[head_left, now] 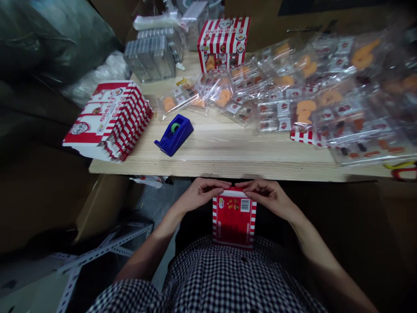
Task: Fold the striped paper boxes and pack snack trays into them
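Note:
A red-and-white striped carton [233,219] stands upright on my lap, its barcode side facing me. My left hand [203,193] grips its top left edge with curled fingers. My right hand [265,194] pinches the top right edge the same way. The fingertips of both hands nearly meet over the carton's top flap, just below the front edge of the wooden table [228,152].
On the table lie a stack of flat striped cartons [109,119] at left, a blue tape dispenser [174,134], an assembled striped box [224,42] at the back, clear plastic trays [151,56], and several bagged toy-food packs [309,100] at right. Scissors handles [404,170] show at the right edge.

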`<state>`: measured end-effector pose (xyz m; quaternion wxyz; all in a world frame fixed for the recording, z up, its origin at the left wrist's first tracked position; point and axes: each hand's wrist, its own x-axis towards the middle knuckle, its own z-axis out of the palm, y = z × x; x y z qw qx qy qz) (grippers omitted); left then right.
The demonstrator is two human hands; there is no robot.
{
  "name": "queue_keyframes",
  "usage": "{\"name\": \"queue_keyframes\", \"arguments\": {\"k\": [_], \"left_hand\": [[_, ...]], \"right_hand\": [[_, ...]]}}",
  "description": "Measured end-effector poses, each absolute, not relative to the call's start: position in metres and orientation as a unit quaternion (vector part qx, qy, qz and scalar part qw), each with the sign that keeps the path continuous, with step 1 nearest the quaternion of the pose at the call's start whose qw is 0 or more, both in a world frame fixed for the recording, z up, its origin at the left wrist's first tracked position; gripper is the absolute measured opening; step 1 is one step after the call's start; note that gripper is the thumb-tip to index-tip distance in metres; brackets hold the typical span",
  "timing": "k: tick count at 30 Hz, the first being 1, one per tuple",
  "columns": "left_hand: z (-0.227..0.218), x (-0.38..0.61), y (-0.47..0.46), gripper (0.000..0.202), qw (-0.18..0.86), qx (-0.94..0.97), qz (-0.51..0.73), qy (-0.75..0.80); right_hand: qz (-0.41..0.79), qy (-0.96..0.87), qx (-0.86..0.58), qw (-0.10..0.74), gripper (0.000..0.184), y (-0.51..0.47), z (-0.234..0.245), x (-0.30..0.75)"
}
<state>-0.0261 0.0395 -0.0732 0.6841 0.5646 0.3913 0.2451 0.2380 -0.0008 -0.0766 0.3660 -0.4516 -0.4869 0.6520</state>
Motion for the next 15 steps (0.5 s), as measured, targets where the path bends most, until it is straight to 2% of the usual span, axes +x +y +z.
{"name": "queue_keyframes", "arguments": {"k": [5, 15], "left_hand": [[-0.077, -0.025, 0.044, 0.031, 0.665, 0.587, 0.227, 0.403], [-0.081, -0.015, 0.045, 0.025, 0.635, 0.602, 0.254, 0.412]], "right_hand": [[0.648, -0.48, -0.474, 0.355, 0.025, 0.001, -0.078, 0.235], [0.624, -0.516, -0.478, 0.342, 0.019, 0.009, -0.085, 0.239]]}}
